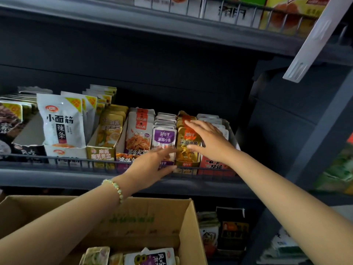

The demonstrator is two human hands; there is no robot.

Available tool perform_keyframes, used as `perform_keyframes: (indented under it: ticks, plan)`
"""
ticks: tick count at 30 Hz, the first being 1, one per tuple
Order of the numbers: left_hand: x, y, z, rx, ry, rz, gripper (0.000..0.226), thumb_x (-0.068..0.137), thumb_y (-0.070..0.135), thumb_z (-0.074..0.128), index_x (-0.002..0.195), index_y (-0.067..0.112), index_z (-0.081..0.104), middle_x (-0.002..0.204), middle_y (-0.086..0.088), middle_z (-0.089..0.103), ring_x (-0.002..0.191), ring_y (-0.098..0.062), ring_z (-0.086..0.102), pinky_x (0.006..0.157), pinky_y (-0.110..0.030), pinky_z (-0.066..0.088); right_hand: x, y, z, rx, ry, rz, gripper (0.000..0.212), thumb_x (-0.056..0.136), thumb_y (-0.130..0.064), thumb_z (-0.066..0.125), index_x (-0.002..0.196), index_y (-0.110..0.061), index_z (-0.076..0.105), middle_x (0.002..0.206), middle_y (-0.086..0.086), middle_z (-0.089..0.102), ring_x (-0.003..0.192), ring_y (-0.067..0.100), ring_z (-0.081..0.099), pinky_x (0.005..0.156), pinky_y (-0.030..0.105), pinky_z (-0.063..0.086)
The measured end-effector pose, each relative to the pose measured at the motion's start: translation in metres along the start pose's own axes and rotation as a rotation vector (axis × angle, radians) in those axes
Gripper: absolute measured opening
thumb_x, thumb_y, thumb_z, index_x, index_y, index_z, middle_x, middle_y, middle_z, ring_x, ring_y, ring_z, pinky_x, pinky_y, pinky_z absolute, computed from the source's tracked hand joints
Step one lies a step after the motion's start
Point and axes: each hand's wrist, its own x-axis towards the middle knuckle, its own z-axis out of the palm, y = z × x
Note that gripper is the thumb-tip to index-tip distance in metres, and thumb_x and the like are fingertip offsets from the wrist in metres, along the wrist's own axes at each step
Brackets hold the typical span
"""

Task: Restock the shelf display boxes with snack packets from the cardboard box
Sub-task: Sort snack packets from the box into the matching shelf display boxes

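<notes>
Cardboard box (133, 222), near: spare packets (152, 257) lie at its bottom. Shelf (57, 175), far: gold packets (188, 152) stand in a row, right hand (208, 140) spread flat against them. Left hand (152, 161), fingers straight, touches the purple packets (164, 137) just left. Advice: press the row back evenly, keeping the fronts upright.

White plastic strip (313, 41) slants at upper right; dark packets (232, 228) below.

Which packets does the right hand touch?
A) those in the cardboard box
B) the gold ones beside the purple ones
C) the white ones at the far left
B: the right hand rests on the gold packets, just right of the purple packets.
</notes>
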Motion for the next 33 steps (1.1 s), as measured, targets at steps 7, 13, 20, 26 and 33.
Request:
perform_keyframes:
  ticks: [7,13,20,26,33]
  plan:
    - [-0.118,-0.032,-0.03,-0.092,-0.146,-0.144,0.071,0.073,0.078,0.034,0.134,0.042,0.042,0.131,0.023,0.047,0.123,0.002,0.045,0.1,-0.02,0.041,-0.064,-0.068,0.016,0.405,-0.16,-0.018,0.043,0.094,-0.043,0.052,0.136,-0.038,0.045,0.14,-0.019,0.037,0.129,0.001,0.037,0.109,0.028,0.031]
    - [-0.227,-0.096,-0.016,-0.003,-0.46,-0.39,0.061,0.082,0.068,0.042,0.134,0.038,0.043,0.136,0.015,0.049,0.122,-0.002,0.048,0.103,-0.024,0.042,-0.108,-0.133,0.108,0.49,-0.564,-0.01,0.037,0.094,-0.044,0.053,0.13,-0.035,0.051,0.138,-0.012,0.042,0.124,0.007,0.044,0.107,0.04,0.038]
    - [-0.264,-0.12,0.018,-0.195,-0.573,-0.486,0.029,0.093,0.044,0.052,0.118,0.03,0.056,0.114,0.012,0.062,0.1,-0.001,0.058,0.084,-0.011,0.046,-0.12,-0.179,0.222,0.31,-0.982,0.014,0.08,0.085,-0.048,0.066,0.15,-0.024,0.025,0.157,0.001,0.019,0.142,0.025,0.025,0.112,0.038,0.03]
    - [-0.29,-0.124,0.051,-0.276,-0.748,-0.517,0.04,0.093,0.049,0.053,0.123,0.023,0.058,0.112,0.004,0.066,0.095,-0.01,0.066,0.088,-0.035,0.055,-0.141,-0.157,0.267,0.047,-1.051,0.045,0.121,0.066,-0.058,0.078,0.154,-0.026,0.002,0.16,-0.001,-0.002,0.147,0.027,-0.002,0.12,0.047,0.007]
    - [-0.301,-0.123,0.05,-0.282,-0.77,-0.54,0.036,0.095,0.048,0.048,0.118,0.023,0.061,0.109,0.004,0.069,0.096,-0.01,0.065,0.089,-0.032,0.053,-0.144,-0.177,0.266,-0.144,-0.968,-0.122,0.106,0.064,-0.058,0.078,0.148,-0.018,0.026,0.153,0.008,0.024,0.141,0.03,0.017,0.114,0.041,0.019]
